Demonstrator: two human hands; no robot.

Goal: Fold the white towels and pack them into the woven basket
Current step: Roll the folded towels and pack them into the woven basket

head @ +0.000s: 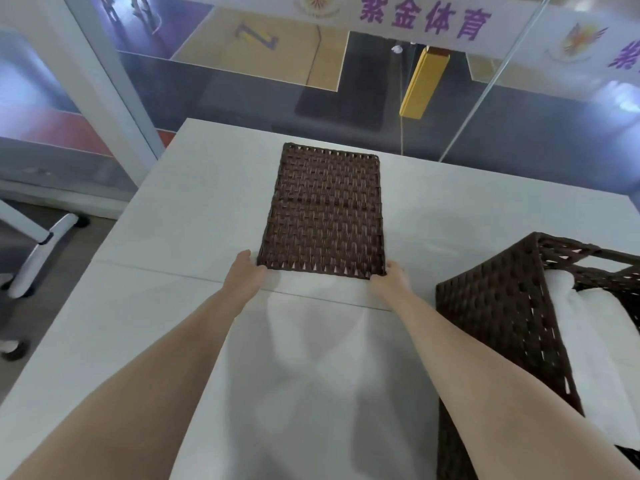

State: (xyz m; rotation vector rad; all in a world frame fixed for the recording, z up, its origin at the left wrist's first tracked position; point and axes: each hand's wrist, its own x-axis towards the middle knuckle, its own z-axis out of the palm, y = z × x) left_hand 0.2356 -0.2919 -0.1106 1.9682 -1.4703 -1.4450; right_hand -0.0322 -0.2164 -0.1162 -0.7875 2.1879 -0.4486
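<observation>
- The left hand [246, 271] reaches forward over the tabletop [166, 237] and grips the near left corner of a flat woven panel [325, 209], fingers curled at its edge.
- The right hand [393, 277] does the same at the near right corner, its fingers tucked around the panel's edge, so the two hands hold the near short side between them.
- The panel is dark brown wicker, rectangular, lying flat; its long axis runs straight away from the person toward the far edge of the tabletop.
- A white towel [311, 375] lies spread between the two forearms, its long axis also running away from the person. Its far end reaches up to the panel's near edge, right by the hands; whether it slips beneath the panel I cannot tell. It is creased, with soft folds fanning out from that far end.
- To the right of the right forearm stands the woven basket [502, 323], the same dark brown weave, with a handle slot in its far wall.
- Inside the basket lie folded white towels [588, 327], bulging up near the rim.
- Beyond the tabletop's far edge is a glass wall [242, 81] with purple lettering across a white band.
- A white chair base [45, 244] with castors sits on the floor to the left.
</observation>
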